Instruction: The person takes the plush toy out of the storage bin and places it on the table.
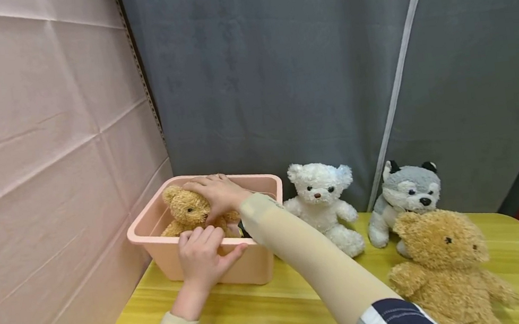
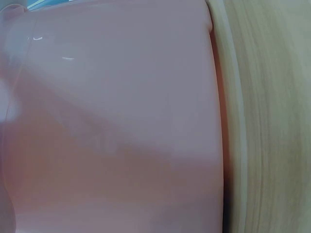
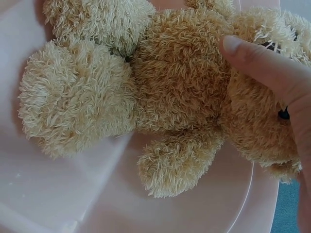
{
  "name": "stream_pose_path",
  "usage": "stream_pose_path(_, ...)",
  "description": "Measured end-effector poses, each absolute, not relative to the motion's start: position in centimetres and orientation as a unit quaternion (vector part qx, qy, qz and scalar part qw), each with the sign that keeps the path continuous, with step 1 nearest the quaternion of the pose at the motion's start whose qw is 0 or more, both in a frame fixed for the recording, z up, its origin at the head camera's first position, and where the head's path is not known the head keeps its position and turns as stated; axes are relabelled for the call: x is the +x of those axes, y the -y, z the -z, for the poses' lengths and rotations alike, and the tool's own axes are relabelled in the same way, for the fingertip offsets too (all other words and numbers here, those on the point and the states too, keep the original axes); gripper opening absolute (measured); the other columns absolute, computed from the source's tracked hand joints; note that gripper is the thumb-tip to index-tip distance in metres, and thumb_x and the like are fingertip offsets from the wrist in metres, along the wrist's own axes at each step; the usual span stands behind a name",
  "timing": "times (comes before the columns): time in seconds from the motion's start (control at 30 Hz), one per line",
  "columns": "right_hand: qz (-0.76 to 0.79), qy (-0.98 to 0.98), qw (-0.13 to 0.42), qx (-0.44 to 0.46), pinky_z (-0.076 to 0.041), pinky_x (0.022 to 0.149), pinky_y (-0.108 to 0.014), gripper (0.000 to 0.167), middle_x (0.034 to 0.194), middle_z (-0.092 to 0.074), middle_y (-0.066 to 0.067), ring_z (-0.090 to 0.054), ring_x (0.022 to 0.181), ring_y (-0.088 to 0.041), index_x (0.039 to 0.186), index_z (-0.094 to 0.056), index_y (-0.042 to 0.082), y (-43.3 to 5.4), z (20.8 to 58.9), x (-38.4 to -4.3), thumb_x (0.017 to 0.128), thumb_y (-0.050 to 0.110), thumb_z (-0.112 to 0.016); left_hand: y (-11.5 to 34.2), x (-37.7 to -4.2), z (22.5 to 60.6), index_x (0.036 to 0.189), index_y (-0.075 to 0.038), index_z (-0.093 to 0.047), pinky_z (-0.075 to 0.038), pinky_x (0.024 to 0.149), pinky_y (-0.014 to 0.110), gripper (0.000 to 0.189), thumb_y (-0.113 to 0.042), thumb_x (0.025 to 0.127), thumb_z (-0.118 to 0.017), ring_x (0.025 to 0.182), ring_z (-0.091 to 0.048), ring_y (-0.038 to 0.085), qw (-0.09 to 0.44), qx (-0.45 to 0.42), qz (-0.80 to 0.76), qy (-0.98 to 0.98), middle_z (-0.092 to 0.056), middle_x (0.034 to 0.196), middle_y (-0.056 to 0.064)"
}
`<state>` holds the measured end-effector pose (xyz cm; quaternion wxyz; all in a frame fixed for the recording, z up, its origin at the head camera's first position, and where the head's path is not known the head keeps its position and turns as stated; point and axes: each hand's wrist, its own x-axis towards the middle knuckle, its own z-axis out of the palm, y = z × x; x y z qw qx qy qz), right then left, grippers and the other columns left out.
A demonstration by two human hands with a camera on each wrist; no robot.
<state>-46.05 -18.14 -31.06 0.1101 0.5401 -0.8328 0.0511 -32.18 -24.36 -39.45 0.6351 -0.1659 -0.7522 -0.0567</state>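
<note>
A light brown teddy bear (image 1: 182, 209) sits inside a pink plastic bin (image 1: 257, 265) at the left of the table. My right hand (image 1: 221, 193) reaches over the bin and grips the bear's head. Seen from the right wrist, the thumb (image 3: 257, 60) presses below the bear's face, and its belly and legs lie against the bin's inside. With fingers hooked over the front rim, my left hand (image 1: 203, 256) holds the bin. The bin's outer wall (image 2: 121, 87) fills most of the left wrist view.
A white teddy bear (image 1: 322, 203) sits just right of the bin. Farther right are a grey-and-white husky plush (image 1: 406, 188) and, nearer me, a larger brown teddy bear (image 1: 445, 274). Behind the yellow wooden table (image 1: 263, 322) hangs a grey curtain (image 1: 254, 77); a pale pink cloth wall (image 1: 50, 180) stands left.
</note>
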Motion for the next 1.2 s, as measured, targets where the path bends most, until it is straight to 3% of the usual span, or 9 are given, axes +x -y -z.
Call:
stream_pose_path(0.27, -0.071, 0.836, 0.114, 0.532, -0.029, 0.106, -0.049, 0.102, 0.153, -0.031, 0.005, -0.037, 0.132, -0.024, 0.151, -0.029, 0.031, 18.3, 31.3, -46.4, 0.067, 0.044, -0.086, 24.4, -32.2, 39.4, 0.061, -0.014, -0.04, -0.034, 0.061, 0.044, 0.065, -0.074, 0.083, -0.048, 0.048, -0.041, 0.023, 0.636, -0.17, 0.058, 0.75, -0.04, 0.054, -0.002)
stream_pose_path(0.53, -0.084, 0.841, 0.126, 0.519, -0.035, 0.09, -0.039, 0.094, 0.139, -0.045, 0.004, -0.045, 0.117, -0.019, 0.147, -0.039, 0.027, 17.6, 30.0, -47.0, 0.067, 0.039, -0.086, 24.2, -32.4, 39.5, 0.061, -0.015, -0.041, -0.032, 0.059, 0.043, 0.063, -0.073, 0.084, -0.048, 0.048, -0.042, 0.023, 0.641, -0.173, 0.056, 0.745, -0.041, 0.055, -0.003)
stream_pose_path(1.2, -0.072, 0.839, 0.16, 0.515, -0.036, 0.094, -0.039, 0.091, 0.139, -0.046, 0.003, -0.045, 0.118, -0.019, 0.146, -0.039, 0.026, 16.7, 25.7, -46.4, 0.068, 0.043, -0.084, 24.4, -32.6, 39.4, 0.061, -0.014, -0.042, -0.033, 0.061, 0.044, 0.064, -0.073, 0.085, -0.046, 0.049, -0.043, 0.023, 0.639, -0.176, 0.063, 0.746, -0.043, 0.055, -0.001)
